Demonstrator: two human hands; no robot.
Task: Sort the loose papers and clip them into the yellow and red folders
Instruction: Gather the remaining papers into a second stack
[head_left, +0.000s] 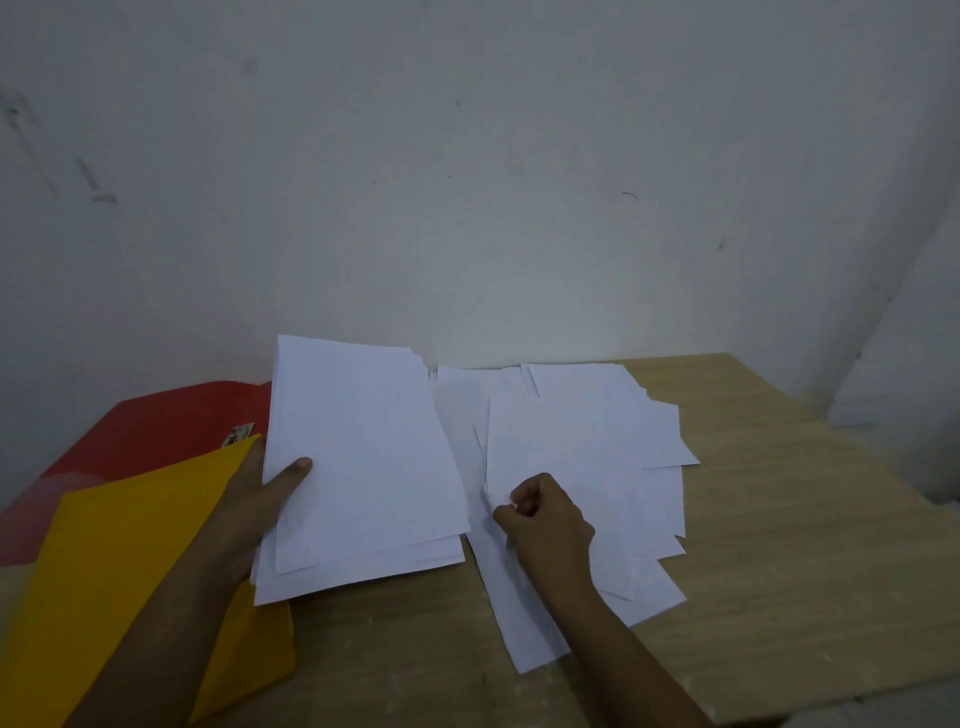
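**Papers on a wooden table by a grey wall**

On the table (779, 545), the left hand (254, 514) grips a stack of papers (363, 467) (thumb on top) beside the yellow folder (119, 571), which overlaps the red folder (156, 426). The right hand (545, 519) pinches a sheet's edge among loose papers (597, 441).

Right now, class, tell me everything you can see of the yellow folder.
The yellow folder looks like plain, matt yellow card, closed, with no clip or label visible. It lies at the table's left front, slanted, overlapping the red folder behind it. The left hand and forearm cross over it, and the held stack of white papers covers its right edge.
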